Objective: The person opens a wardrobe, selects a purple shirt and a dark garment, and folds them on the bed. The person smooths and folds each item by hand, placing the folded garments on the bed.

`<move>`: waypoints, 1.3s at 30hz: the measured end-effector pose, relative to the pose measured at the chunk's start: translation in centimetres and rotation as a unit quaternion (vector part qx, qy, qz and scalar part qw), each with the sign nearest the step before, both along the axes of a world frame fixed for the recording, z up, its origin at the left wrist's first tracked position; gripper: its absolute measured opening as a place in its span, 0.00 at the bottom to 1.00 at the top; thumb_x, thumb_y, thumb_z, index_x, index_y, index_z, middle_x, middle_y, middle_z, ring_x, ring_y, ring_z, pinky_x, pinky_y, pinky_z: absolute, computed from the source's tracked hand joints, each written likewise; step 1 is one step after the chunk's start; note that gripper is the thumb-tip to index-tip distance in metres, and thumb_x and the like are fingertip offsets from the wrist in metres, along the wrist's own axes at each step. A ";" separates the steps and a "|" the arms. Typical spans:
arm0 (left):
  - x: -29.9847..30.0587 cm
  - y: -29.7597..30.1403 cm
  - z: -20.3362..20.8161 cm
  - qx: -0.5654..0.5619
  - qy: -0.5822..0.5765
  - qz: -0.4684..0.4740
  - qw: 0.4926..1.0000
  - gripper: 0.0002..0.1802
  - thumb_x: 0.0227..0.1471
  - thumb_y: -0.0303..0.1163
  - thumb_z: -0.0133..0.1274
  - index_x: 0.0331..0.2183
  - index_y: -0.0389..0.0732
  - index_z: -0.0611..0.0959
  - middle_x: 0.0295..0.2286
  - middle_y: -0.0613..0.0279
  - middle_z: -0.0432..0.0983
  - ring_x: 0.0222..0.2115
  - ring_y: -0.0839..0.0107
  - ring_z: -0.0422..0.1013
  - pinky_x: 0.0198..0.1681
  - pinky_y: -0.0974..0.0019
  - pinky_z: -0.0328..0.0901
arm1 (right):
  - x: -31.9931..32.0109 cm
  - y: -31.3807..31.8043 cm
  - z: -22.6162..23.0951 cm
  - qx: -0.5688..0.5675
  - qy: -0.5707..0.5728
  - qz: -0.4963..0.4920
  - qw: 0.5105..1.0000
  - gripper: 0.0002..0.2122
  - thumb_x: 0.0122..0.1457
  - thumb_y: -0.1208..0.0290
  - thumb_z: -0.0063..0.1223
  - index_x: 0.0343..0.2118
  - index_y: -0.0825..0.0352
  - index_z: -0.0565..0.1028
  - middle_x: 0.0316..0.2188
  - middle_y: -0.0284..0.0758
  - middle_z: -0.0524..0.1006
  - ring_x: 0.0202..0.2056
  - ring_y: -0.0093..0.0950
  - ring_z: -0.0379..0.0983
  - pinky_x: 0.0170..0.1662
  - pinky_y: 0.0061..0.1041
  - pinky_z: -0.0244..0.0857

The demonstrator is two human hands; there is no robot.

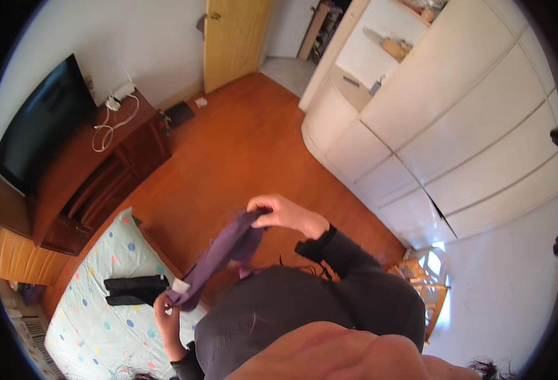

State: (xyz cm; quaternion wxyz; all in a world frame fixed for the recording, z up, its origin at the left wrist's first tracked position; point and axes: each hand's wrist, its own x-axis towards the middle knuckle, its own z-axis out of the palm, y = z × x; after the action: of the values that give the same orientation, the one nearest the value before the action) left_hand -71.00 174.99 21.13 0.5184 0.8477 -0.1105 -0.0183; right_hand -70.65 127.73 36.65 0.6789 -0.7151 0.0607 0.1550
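A purple piece of cloth clothing (pixel 219 256) is stretched slantwise between my hands in front of my body, over the floor and the bed's edge. My right hand (pixel 285 215) pinches its far end. At the near left end, beside a small white label, my left hand (pixel 167 316) grips it between thumb and fingers. The exact kind of garment does not show. Just left of my left hand, a folded black cloth (pixel 136 291) lies on the bed (pixel 95 323), which has a pale spotted cover.
A wooden cabinet (pixel 155 149) with a television (pixel 48 126) and white cables stands at the far left. White wardrobes (pixel 431 120) line the right side. A wooden chair (pixel 432 294) is at the near right. Beyond the reddish floor (pixel 241 145) is an open door (pixel 234 44).
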 end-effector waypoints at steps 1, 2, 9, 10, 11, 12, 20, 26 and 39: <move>0.1 0.1 0.0 0.020 -0.019 -0.027 0.999 0.12 0.44 0.16 0.58 0.30 0.38 0.72 0.37 0.58 0.76 0.41 0.64 0.72 0.41 0.66 0.66 | 0.2 0.0 0.0 0.005 0.011 -0.008 1.000 0.08 0.59 0.76 0.60 0.42 0.65 0.78 0.34 0.24 0.76 0.38 0.16 0.72 0.40 0.19 0.67; 0.1 0.2 0.0 0.002 0.017 -0.031 0.999 0.13 0.45 0.16 0.58 0.30 0.39 0.71 0.33 0.61 0.72 0.38 0.70 0.70 0.41 0.71 0.64 | 0.4 -0.1 0.1 -0.025 -0.025 0.004 0.999 0.07 0.59 0.73 0.61 0.40 0.65 0.78 0.32 0.25 0.77 0.33 0.16 0.72 0.35 0.19 0.68; 1.0 0.4 1.6 -0.152 0.131 0.018 0.980 0.19 0.45 0.13 0.55 0.37 0.41 0.69 0.33 0.67 0.64 0.35 0.78 0.62 0.40 0.74 0.60 | 1.4 -0.4 0.4 0.025 0.016 -0.012 1.000 0.07 0.59 0.72 0.61 0.39 0.66 0.79 0.31 0.24 0.77 0.33 0.16 0.72 0.36 0.20 0.66; 1.1 0.3 2.2 -0.123 0.134 0.012 0.983 0.23 0.44 0.12 0.54 0.43 0.41 0.69 0.37 0.65 0.67 0.39 0.77 0.65 0.43 0.74 0.62 | 1.5 -0.3 0.4 0.014 -0.012 -0.012 1.000 0.06 0.59 0.73 0.61 0.38 0.66 0.78 0.30 0.25 0.77 0.31 0.16 0.72 0.34 0.19 0.66; 1.1 0.2 2.8 -0.132 0.143 0.001 0.981 0.25 0.44 0.11 0.54 0.44 0.40 0.70 0.38 0.64 0.69 0.40 0.76 0.67 0.45 0.73 0.63 | 1.6 -0.2 0.4 0.001 -0.034 -0.015 0.999 0.05 0.59 0.74 0.60 0.38 0.66 0.78 0.29 0.25 0.77 0.29 0.16 0.72 0.32 0.18 0.66; 1.1 0.1 3.4 -0.141 0.159 -0.005 0.977 0.27 0.44 0.11 0.54 0.46 0.40 0.70 0.39 0.63 0.70 0.41 0.75 0.68 0.46 0.73 0.64 | 1.8 -0.2 0.4 -0.012 -0.056 -0.019 0.998 0.05 0.60 0.75 0.60 0.37 0.66 0.78 0.28 0.25 0.76 0.27 0.16 0.72 0.30 0.17 0.66; 0.5 0.9 4.7 -0.123 0.258 -0.057 0.956 0.36 0.42 0.09 0.54 0.55 0.40 0.69 0.40 0.59 0.76 0.44 0.70 0.74 0.48 0.68 0.68 | 2.9 -0.3 0.5 -0.018 -0.006 0.010 1.000 0.07 0.58 0.74 0.61 0.39 0.67 0.79 0.31 0.26 0.78 0.31 0.17 0.73 0.36 0.20 0.67; 0.5 1.7 4.4 -0.209 0.232 -0.018 0.950 0.38 0.42 0.09 0.54 0.57 0.36 0.69 0.39 0.63 0.74 0.40 0.74 0.72 0.44 0.71 0.67 | 3.4 -0.4 0.3 -0.001 0.026 0.011 1.000 0.08 0.58 0.74 0.60 0.40 0.67 0.79 0.33 0.27 0.79 0.34 0.17 0.73 0.38 0.21 0.68; 0.0 2.6 7.1 -0.205 0.194 0.048 0.958 0.28 0.54 0.14 0.51 0.58 0.35 0.74 0.40 0.68 0.73 0.40 0.79 0.70 0.45 0.75 0.65 | 7.4 -0.3 0.1 -0.012 0.007 0.086 0.996 0.09 0.59 0.75 0.59 0.42 0.68 0.79 0.33 0.26 0.79 0.35 0.17 0.75 0.40 0.21 0.69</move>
State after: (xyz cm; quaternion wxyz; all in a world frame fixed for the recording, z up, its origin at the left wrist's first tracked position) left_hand -71.04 177.57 28.20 0.6931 0.7075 0.0317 -0.1343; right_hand -63.29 127.44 36.71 0.6541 -0.7247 0.0056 0.2166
